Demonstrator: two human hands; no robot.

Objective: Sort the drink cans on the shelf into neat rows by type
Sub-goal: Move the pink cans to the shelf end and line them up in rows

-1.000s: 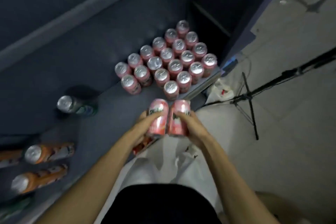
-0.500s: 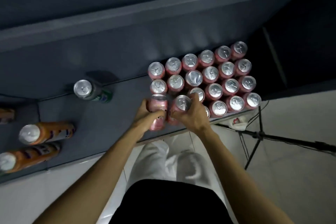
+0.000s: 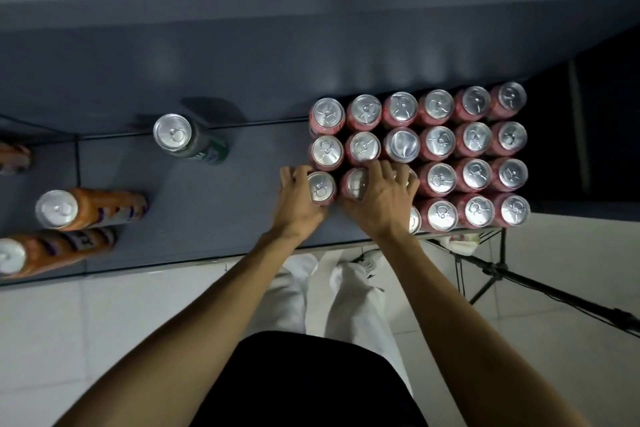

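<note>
1. Landmark: the pink can block (image 3: 453,156) at the right end of the shelf (image 3: 214,218). All places below are relative to it.
2. Left hand (image 3: 298,204): fingers curled round a pink can (image 3: 320,187) standing at the block's left edge, third row from the back wall. The can looks seated on the shelf, touching its neighbours.
3. Right hand (image 3: 381,198): draped over the next pink can (image 3: 356,184) just to the right, same row, fingers curled across its top and reaching onto the can beyond. Looks like a grip, though the palm hides most of the can.
4. Step in hand, as I read it: seating these two cans into the third row, squaring them with the block.
5. Front row of the block is short at its left end; one can top (image 3: 414,220) peeks out by the right wrist, with bare shelf to its left.
6. Unsorted stock, well left of the block: green can (image 3: 188,139) upright near the back wall, orange cans (image 3: 86,208) further left, one more (image 3: 52,251) at the frame edge.
7. Next move probably: release both, check alignment, then fetch more cans. Orange and green need their own rows, kept apart from pink.
8. Risk: pulling the hands out sideways could nudge neighbours out of line; lift straight up.
</note>
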